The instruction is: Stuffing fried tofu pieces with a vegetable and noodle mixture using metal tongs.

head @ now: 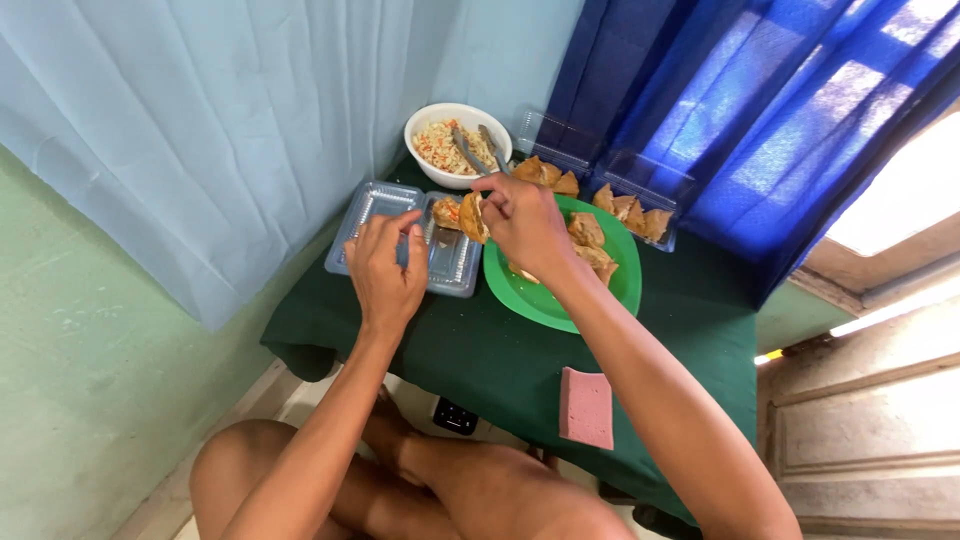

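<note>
My right hand (525, 222) holds a golden fried pastry (472, 216) over the open clear plastic container (372, 206), where another pastry (446, 212) lies in the right half. My left hand (385, 262) rests on the container's middle hinge, steadying it. Just right of the container a green plate (622, 282) carries several more pastries (588, 232).
A white bowl (428, 118) of shredded salad with tongs (468, 150) stands behind. Two clear containers (640, 205) with pastries sit at the back by the blue curtain (760, 110). A pink sponge (586, 406) lies near the green-clothed table's (500, 360) front edge. My bare legs are below.
</note>
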